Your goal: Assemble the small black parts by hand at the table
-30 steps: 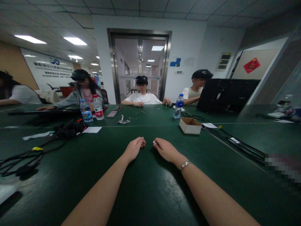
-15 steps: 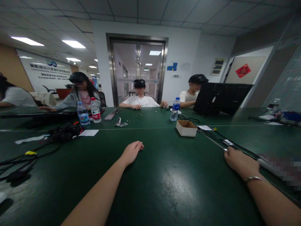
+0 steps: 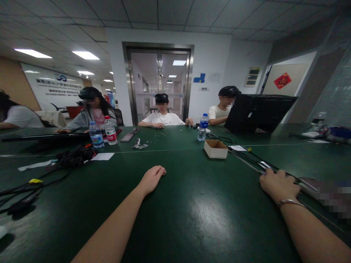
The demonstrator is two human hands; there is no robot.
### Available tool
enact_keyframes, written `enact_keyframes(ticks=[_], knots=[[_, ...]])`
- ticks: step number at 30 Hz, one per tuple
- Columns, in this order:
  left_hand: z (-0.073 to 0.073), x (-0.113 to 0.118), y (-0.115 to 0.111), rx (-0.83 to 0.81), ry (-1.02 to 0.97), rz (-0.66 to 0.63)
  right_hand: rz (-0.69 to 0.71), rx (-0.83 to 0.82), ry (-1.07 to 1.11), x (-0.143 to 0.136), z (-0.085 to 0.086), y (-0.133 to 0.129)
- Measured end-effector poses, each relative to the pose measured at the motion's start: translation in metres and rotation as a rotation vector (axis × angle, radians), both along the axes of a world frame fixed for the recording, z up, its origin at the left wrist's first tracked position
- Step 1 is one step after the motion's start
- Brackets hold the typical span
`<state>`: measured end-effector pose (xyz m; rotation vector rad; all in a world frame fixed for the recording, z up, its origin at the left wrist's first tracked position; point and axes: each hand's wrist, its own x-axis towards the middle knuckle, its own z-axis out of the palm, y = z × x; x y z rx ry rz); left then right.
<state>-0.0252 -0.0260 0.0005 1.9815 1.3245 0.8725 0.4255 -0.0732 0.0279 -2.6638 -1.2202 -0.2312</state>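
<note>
My left hand (image 3: 151,179) rests on the green table (image 3: 175,204) near the middle, its fingers together and slightly curled, and no object shows in it. At the right, my right hand (image 3: 279,185) lies palm down with its fingers apart, beside a thin metal rod (image 3: 248,163) and black cables (image 3: 253,158). Its fingertips are partly hidden, and it touches the edge of this bundle. Between the hands and farther back stands an open cardboard box (image 3: 215,150). A silvery metal piece (image 3: 138,143) with small scraps lies beyond my left hand.
Two bottles (image 3: 96,135) (image 3: 110,131) stand at the back left, another bottle (image 3: 203,128) behind the box. Tangled black gear (image 3: 72,157) and cables lie at the left. A black monitor (image 3: 255,113) stands back right. Several people sit across the table.
My right hand has shifted slightly left and turned palm down, and its fingers have spread from a closer curl near the rod. My left hand has hardly moved; the view has shifted a little.
</note>
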Motion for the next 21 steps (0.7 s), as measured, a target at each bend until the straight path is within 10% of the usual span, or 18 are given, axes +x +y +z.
enact_keyframes(ticks=[21], knots=[[0.01,0.0,-0.017,0.23,0.349,-0.051,0.032,0.003,-0.077,-0.001,-0.004,-0.004]])
